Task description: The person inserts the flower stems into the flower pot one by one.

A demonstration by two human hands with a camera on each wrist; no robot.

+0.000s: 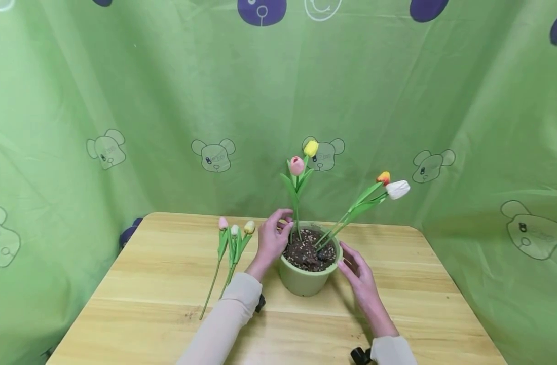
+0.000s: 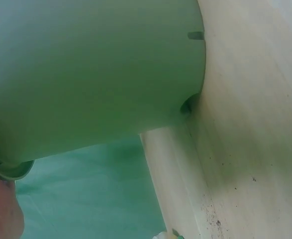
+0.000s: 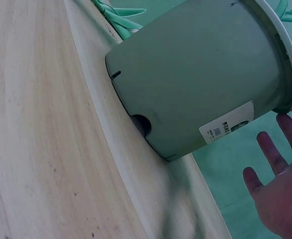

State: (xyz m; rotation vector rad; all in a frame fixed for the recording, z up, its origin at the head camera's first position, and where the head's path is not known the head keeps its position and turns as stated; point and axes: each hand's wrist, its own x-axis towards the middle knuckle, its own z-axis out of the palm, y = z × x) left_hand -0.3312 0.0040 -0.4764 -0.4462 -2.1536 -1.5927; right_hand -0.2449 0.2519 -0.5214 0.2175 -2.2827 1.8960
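A green flower pot (image 1: 303,281) filled with dark soil (image 1: 305,256) stands upright on the table. Rising from the soil at its left are a pink tulip (image 1: 297,166) and a yellow tulip (image 1: 311,148). An orange tulip (image 1: 383,178) and a white tulip (image 1: 398,189) lean far to the right. At the left rim, beside the pink tulip's stem, is my left hand (image 1: 272,238); whether its fingertips pinch anything is hidden. My right hand (image 1: 361,281) touches the right rim with thumb and forefinger, its other fingers (image 3: 271,152) spread and loose.
Left of the pot, several tulips lie on the wooden table (image 1: 159,268), among them a loose pink one (image 1: 223,223) and a yellowish one (image 1: 249,227). A green curtain (image 1: 169,101) hangs behind and beside the table. Soil crumbs (image 2: 218,222) dot the tabletop.
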